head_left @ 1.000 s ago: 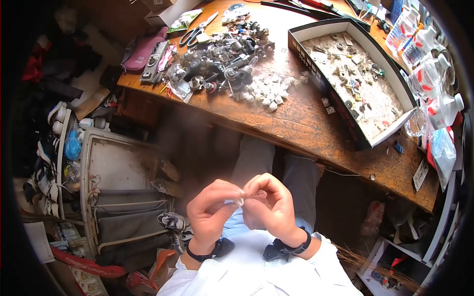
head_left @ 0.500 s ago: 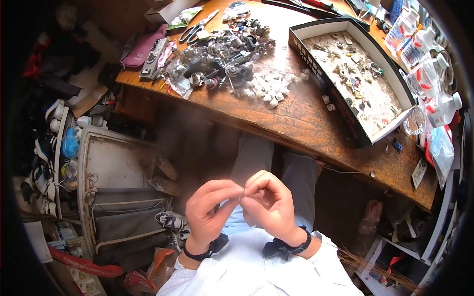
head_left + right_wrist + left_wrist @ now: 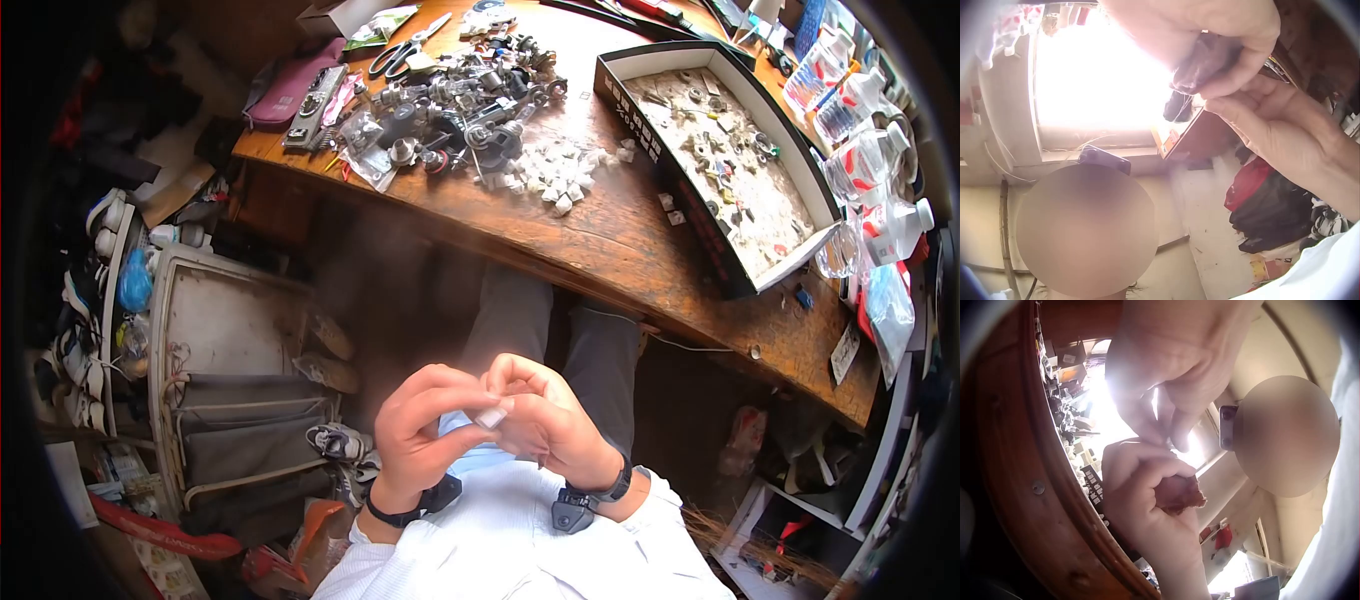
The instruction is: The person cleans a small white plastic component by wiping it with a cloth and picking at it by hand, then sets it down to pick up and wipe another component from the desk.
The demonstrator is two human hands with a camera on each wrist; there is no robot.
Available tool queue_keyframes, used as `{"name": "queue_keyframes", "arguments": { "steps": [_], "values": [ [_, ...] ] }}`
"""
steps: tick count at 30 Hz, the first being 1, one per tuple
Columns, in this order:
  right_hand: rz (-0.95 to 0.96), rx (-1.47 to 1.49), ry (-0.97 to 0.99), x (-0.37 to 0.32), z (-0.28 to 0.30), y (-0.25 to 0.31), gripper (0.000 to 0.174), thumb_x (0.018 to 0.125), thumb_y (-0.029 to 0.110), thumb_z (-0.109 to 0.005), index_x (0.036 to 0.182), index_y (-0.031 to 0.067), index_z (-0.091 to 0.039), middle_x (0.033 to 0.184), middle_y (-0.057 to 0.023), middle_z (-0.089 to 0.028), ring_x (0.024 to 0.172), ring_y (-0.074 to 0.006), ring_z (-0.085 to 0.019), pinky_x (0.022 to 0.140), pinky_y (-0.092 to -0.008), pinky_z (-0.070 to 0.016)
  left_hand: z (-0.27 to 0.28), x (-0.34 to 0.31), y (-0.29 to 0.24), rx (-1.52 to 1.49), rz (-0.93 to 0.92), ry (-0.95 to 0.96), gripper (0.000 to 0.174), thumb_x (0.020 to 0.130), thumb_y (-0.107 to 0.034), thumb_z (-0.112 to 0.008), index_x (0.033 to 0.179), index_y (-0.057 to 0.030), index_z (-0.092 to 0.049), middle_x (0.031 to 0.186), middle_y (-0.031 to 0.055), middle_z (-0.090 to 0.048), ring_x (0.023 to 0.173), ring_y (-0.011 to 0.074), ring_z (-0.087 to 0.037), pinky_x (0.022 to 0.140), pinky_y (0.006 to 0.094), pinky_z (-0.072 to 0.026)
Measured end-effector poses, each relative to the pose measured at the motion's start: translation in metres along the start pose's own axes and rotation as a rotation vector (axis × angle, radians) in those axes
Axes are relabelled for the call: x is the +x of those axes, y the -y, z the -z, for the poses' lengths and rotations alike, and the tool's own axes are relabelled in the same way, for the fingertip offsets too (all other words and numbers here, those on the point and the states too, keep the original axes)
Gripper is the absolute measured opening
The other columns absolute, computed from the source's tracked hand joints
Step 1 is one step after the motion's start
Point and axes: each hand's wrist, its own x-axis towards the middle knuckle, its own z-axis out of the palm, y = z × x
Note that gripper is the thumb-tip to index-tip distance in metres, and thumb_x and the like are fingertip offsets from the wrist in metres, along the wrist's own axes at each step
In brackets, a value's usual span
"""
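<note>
Over the lap, the left hand point(image 3: 425, 425) pinches a small white block-like piece point(image 3: 490, 418) between thumb and fingers. Right against it, the right hand point(image 3: 550, 415) has its fingertips at the piece's upper end. A crumpled brownish scrap point(image 3: 1180, 495) is tucked in the right palm under curled fingers; it looks dark and wrinkled in the right wrist view. What it is, I cannot tell. Similar small white pieces point(image 3: 555, 172) lie heaped near the table's front edge, beside a pile of dark and metallic parts point(image 3: 450, 115).
The wooden table point(image 3: 640, 240) runs across in front. A black-walled open box point(image 3: 690, 190) with small parts stands on its right, by several plastic bottles point(image 3: 890, 230). Scissors point(image 3: 410, 48) and a pink pouch point(image 3: 300, 85) lie back left. A folding chair point(image 3: 250, 400) stands at left.
The right hand has turned and its fingers have shifted over the left fingertips. The white piece, hidden half a second ago, now shows between the hands.
</note>
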Motion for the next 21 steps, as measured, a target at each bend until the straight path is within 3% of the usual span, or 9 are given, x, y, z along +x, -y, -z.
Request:
{"name": "queue_keyframes", "arguments": {
  "steps": [6, 8, 9, 11, 13, 15, 21],
  "values": [
    [0.052, -0.031, -0.002, 0.0035, 0.0032, -0.0044, 0.008, 0.095, 0.008, -0.060, 0.097, 0.0038, -0.053, 0.081, -0.0046, -0.059, 0.063, -0.0078, -0.054, 0.055, -0.0228, -0.0452, -0.0056, -0.0018, 0.0023, -0.164, 0.108, -0.076, 0.033, 0.072, 0.003, -0.081, 0.103, 0.0025, -0.069, 0.100, 0.0101, -0.065, 0.089, 0.0178, -0.063, 0.079, 0.0288, -0.0498],
    [0.106, 0.013, -0.024, 0.0050, 0.0028, -0.0051, 0.008, 0.095, 0.008, -0.060, 0.096, 0.0042, -0.054, 0.087, -0.0057, -0.060, 0.067, -0.0083, -0.055, 0.057, -0.0238, -0.0463, -0.0052, -0.0030, 0.0075, -0.437, 0.181, -0.136, 0.035, 0.077, 0.002, -0.079, 0.108, 0.0034, -0.065, 0.100, 0.0106, -0.064, 0.089, 0.0174, -0.062, 0.079, 0.0296, -0.0503],
    [0.107, 0.013, -0.024, 0.0049, 0.0032, -0.0049, 0.008, 0.095, 0.008, -0.060, 0.096, 0.0042, -0.054, 0.087, -0.0057, -0.060, 0.067, -0.0083, -0.055, 0.057, -0.0238, -0.0463, -0.0040, -0.0023, 0.0073, -0.437, 0.181, -0.135, 0.035, 0.077, 0.002, -0.079, 0.108, 0.0034, -0.065, 0.100, 0.0106, -0.064, 0.089, 0.0174, -0.062, 0.079, 0.0296, -0.0503],
    [0.122, 0.043, -0.032, 0.0047, 0.0050, -0.0040, 0.008, 0.095, 0.009, -0.060, 0.096, 0.0044, -0.054, 0.091, -0.0062, -0.060, 0.070, -0.0087, -0.055, 0.059, -0.0244, -0.0469, -0.0007, 0.0001, 0.0065, -0.866, 0.333, -0.147, 0.037, 0.081, 0.000, -0.078, 0.114, 0.0032, -0.061, 0.100, 0.0110, -0.064, 0.088, 0.0169, -0.061, 0.079, 0.0298, -0.0512],
    [0.122, 0.044, -0.023, 0.0053, 0.0055, -0.0036, 0.008, 0.095, 0.009, -0.060, 0.097, 0.0046, -0.054, 0.092, -0.0061, -0.060, 0.068, -0.0088, -0.055, 0.058, -0.0240, -0.0469, 0.0002, 0.0001, 0.0081, -0.900, 0.350, -0.133, 0.038, 0.084, -0.003, -0.077, 0.117, 0.0023, -0.058, 0.100, 0.0117, -0.064, 0.088, 0.0171, -0.062, 0.078, 0.0297, -0.0529],
    [0.137, 0.015, -0.030, 0.0050, 0.0038, -0.0031, 0.008, 0.095, 0.009, -0.060, 0.097, 0.0047, -0.054, 0.090, -0.0061, -0.060, 0.068, -0.0088, -0.055, 0.058, -0.0238, -0.0469, -0.0006, -0.0006, 0.0072, -0.902, 0.437, -0.132, 0.040, 0.081, -0.005, -0.081, 0.112, 0.0003, -0.056, 0.101, 0.0138, -0.063, 0.085, 0.0171, -0.063, 0.070, 0.0241, -0.0547],
    [0.181, -0.035, -0.041, 0.0055, 0.0024, -0.0048, 0.008, 0.096, 0.009, -0.060, 0.098, 0.0046, -0.053, 0.084, -0.0056, -0.059, 0.062, -0.0081, -0.054, 0.052, -0.0217, -0.0439, -0.0007, -0.0014, 0.0084, -0.843, 0.430, -0.122, 0.039, 0.081, -0.007, -0.082, 0.110, 0.0015, -0.057, 0.096, 0.0134, -0.067, 0.082, 0.0179, -0.068, 0.069, 0.0258, -0.0577]
  ]
}}
